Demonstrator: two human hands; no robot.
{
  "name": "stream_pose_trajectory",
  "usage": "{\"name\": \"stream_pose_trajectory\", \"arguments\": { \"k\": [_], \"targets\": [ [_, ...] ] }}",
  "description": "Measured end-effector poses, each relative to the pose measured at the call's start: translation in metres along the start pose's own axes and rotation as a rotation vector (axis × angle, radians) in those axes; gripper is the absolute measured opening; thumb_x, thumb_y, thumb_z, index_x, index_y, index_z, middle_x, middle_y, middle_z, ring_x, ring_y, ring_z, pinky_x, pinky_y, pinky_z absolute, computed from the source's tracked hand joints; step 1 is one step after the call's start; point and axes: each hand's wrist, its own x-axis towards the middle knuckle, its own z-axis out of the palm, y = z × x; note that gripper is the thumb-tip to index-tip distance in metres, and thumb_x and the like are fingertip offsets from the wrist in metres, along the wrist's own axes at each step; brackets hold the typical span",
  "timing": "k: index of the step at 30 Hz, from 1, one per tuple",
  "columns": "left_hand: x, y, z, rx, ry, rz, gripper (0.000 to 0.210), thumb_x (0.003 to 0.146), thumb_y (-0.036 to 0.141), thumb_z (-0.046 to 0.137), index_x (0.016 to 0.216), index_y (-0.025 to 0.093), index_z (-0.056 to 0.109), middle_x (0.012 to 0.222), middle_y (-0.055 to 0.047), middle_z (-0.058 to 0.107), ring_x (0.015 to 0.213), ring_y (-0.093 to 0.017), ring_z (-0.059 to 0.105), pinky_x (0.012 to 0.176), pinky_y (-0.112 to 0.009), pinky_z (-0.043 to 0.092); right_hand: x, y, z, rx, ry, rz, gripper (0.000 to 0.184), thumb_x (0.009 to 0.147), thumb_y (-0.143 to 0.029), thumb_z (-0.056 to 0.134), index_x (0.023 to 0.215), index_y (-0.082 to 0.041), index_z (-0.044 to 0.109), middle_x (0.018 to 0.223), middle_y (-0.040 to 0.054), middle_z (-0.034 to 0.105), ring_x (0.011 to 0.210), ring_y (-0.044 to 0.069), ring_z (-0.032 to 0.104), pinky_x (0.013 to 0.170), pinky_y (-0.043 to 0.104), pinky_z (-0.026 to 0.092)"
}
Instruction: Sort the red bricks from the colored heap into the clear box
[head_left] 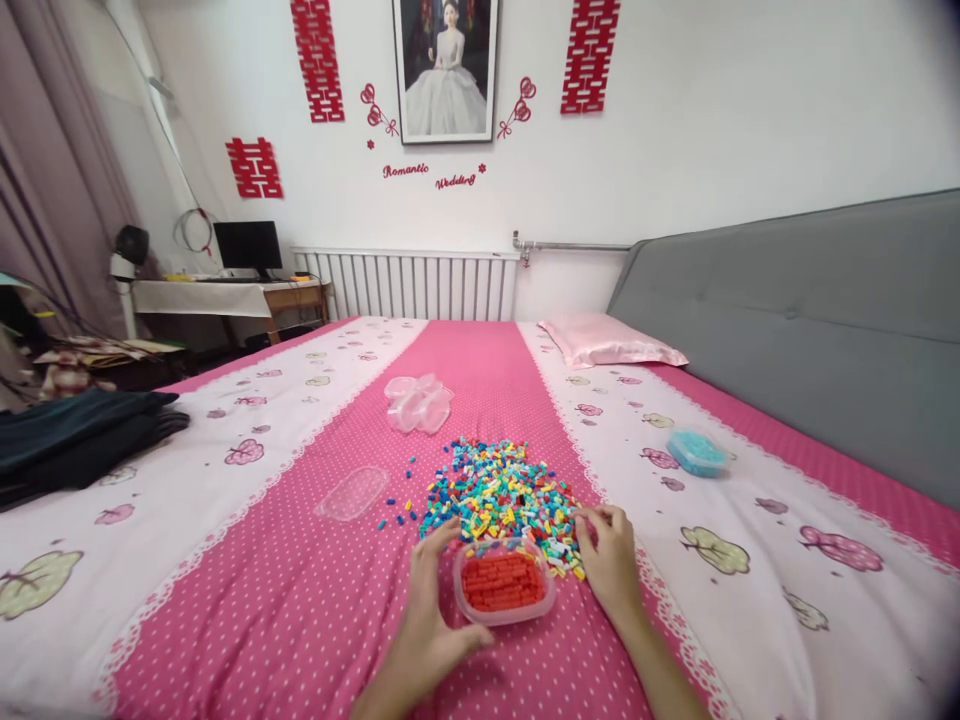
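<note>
A clear plastic container (551,603) stands on the bed, with neat rows of red toy bricks (502,584) inside. My left hand (435,600) curves around its left end, thumb in front and fingers behind, spread apart; whether they touch the container I cannot tell. Behind it lies a loose heap of small toy bricks (502,490) in blue, teal, yellow, white and red. At the heap's right edge is my right hand (609,560), thumb and fingers drawn together among the bricks. Anything between those fingertips is too small to make out.
A clear lid (355,494) lies left of the heap, near several stray bricks. Farther back are stacked empty clear containers (418,404). On the right sits a closed container of light blue pieces (697,453). A pillow (607,342) and dark folded clothes (75,435) also rest on the bed.
</note>
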Motion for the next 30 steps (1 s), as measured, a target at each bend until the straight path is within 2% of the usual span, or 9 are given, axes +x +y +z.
{"name": "stream_pose_trajectory", "arguments": {
  "k": [2,4,7,9,12,15,22,26,30],
  "targets": [
    [0.027,0.004,-0.012,0.126,0.028,0.014,0.057,0.095,0.055,0.055,0.142,0.025,0.047,0.146,-0.014,0.054,0.134,-0.032,0.053,0.109,-0.050,0.048,0.000,0.001,0.001,0.006,-0.005,0.012,0.055,0.099,-0.059,0.040,0.090,-0.019,0.077,0.096,0.0122,0.056,0.092,0.029,0.056,0.087,0.047,0.047],
    [0.069,0.004,-0.019,0.304,0.006,0.020,0.038,0.106,0.044,0.035,0.130,0.023,0.056,0.131,-0.011,0.063,0.123,-0.026,0.060,0.104,-0.045,0.051,0.000,0.001,0.001,0.012,-0.017,0.023,0.055,0.099,-0.059,0.039,0.092,-0.019,0.076,0.097,0.0124,0.056,0.093,0.029,0.056,0.088,0.048,0.047],
    [0.144,-0.005,-0.014,0.444,-0.089,0.044,0.027,0.104,0.037,0.048,0.116,0.021,0.065,0.122,-0.008,0.068,0.120,-0.024,0.060,0.108,-0.047,0.048,0.000,-0.001,0.001,0.019,-0.037,0.035,0.053,0.101,-0.056,0.038,0.094,-0.019,0.076,0.097,0.0123,0.057,0.094,0.029,0.057,0.087,0.047,0.047],
    [0.188,-0.015,-0.003,0.552,-0.162,0.045,0.032,0.099,0.037,0.061,0.124,0.017,0.063,0.129,-0.010,0.064,0.115,-0.024,0.063,0.100,-0.047,0.054,0.000,-0.003,0.000,0.027,-0.046,0.040,0.051,0.102,-0.054,0.038,0.094,-0.020,0.075,0.096,0.0116,0.058,0.093,0.028,0.057,0.086,0.046,0.047],
    [0.231,-0.032,0.020,0.704,-0.256,0.030,0.035,0.099,0.038,0.062,0.128,0.018,0.061,0.130,-0.010,0.063,0.111,-0.022,0.065,0.094,-0.044,0.058,0.001,-0.005,-0.001,0.042,-0.056,0.041,0.046,0.103,-0.049,0.038,0.094,-0.021,0.073,0.095,0.0103,0.059,0.093,0.027,0.057,0.086,0.044,0.047],
    [0.247,-0.046,0.037,0.821,-0.329,0.030,0.034,0.099,0.037,0.062,0.128,0.018,0.061,0.130,-0.010,0.063,0.111,-0.023,0.065,0.094,-0.044,0.058,0.002,-0.006,-0.003,0.053,-0.061,0.050,0.042,0.104,-0.043,0.036,0.097,-0.021,0.071,0.096,0.0099,0.061,0.095,0.027,0.056,0.087,0.043,0.046],
    [0.253,-0.063,0.058,0.972,-0.419,0.021,0.035,0.098,0.036,0.064,0.128,0.018,0.061,0.129,-0.011,0.063,0.112,-0.024,0.065,0.093,-0.045,0.058,0.002,-0.007,-0.005,0.078,-0.090,0.071,0.038,0.104,-0.038,0.035,0.100,-0.021,0.069,0.098,0.0098,0.061,0.099,0.028,0.055,0.089,0.044,0.044],
    [0.257,-0.064,0.063,1.004,-0.427,0.016,0.036,0.098,0.036,0.064,0.128,0.017,0.060,0.129,-0.011,0.063,0.112,-0.024,0.065,0.093,-0.045,0.058,0.003,-0.009,-0.006,0.091,-0.091,0.072,0.038,0.104,-0.038,0.035,0.100,-0.022,0.069,0.097,0.0094,0.061,0.098,0.027,0.055,0.089,0.043,0.045],
    [0.259,-0.062,0.057,0.991,-0.428,0.006,0.036,0.098,0.037,0.063,0.128,0.017,0.060,0.129,-0.011,0.063,0.111,-0.023,0.065,0.094,-0.045,0.058,0.004,-0.011,-0.006,0.102,-0.083,0.072,0.038,0.104,-0.039,0.035,0.098,-0.022,0.069,0.097,0.0093,0.062,0.097,0.027,0.055,0.089,0.043,0.045]
  ]
}}
